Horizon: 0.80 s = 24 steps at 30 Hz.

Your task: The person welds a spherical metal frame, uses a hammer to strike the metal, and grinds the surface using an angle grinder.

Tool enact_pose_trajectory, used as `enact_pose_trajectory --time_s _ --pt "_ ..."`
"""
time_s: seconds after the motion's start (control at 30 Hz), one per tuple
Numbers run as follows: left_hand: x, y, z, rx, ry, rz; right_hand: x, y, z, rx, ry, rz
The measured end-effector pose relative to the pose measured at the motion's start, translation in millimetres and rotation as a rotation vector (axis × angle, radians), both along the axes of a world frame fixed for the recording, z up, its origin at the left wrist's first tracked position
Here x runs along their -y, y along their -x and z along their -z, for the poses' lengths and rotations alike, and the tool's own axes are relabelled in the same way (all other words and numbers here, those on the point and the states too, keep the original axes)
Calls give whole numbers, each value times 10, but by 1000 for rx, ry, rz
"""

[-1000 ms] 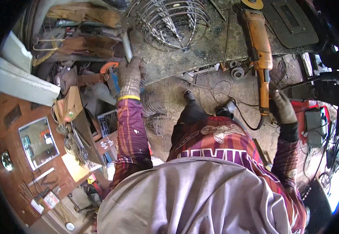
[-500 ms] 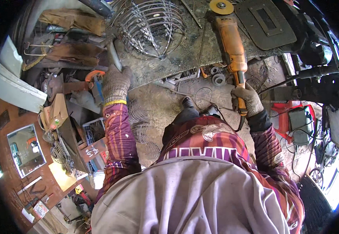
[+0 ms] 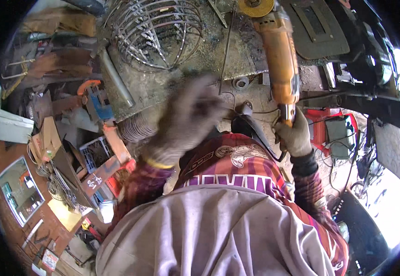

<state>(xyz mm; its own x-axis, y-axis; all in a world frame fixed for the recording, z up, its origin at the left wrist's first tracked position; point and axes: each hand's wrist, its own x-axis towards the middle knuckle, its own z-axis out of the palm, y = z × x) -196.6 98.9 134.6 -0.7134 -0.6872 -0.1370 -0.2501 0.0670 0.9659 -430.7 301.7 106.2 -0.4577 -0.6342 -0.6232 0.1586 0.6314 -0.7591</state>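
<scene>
My right hand (image 3: 294, 133), in a knit glove, is closed around the rear handle of an orange angle grinder (image 3: 280, 64). The tool points away from me, with a yellowish disc (image 3: 256, 5) at its far end over the bench. My gloved left hand (image 3: 186, 117) is smeared by motion in front of the bench edge; its fingers look spread and nothing shows in them. A grey metal tube (image 3: 117, 76) lies on the bench (image 3: 140, 89) at the left. Beyond it sits a round cage of bent metal rods (image 3: 156, 34).
A dark welding mask (image 3: 317, 27) lies at the far right of the bench. Below it on the right stands a red and grey box-like machine (image 3: 340, 131) among cables. Wire coils (image 3: 138, 129) and a crate (image 3: 95, 154) are at the left. A nut-like ring (image 3: 240, 83) lies near the bench edge.
My left hand has let go of the metal tube, leaving it on the bench, and has swung right and toward me. My right hand still holds the grinder. The view has shifted slightly.
</scene>
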Motion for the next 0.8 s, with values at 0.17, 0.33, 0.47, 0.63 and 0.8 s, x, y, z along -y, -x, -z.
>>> enact_pose_trajectory --time_s 0.17,0.33,0.47,0.63,0.8 --pt "-424 1401 164 -575 -612 28 -176 -14 85 -898 18 -94" --pt "-737 1584 475 -522 -813 -341 -354 160 68 -740 53 -224" --pt "-828 1582 698 -600 -1011 -249 -137 533 -150 -158 -3 -381" --pt "-751 1482 754 -551 -979 -229 -117 464 -99 -203 -95 -502" --pt "-709 1361 683 -579 -1030 -297 -45 226 -186 -170 -135 -414"
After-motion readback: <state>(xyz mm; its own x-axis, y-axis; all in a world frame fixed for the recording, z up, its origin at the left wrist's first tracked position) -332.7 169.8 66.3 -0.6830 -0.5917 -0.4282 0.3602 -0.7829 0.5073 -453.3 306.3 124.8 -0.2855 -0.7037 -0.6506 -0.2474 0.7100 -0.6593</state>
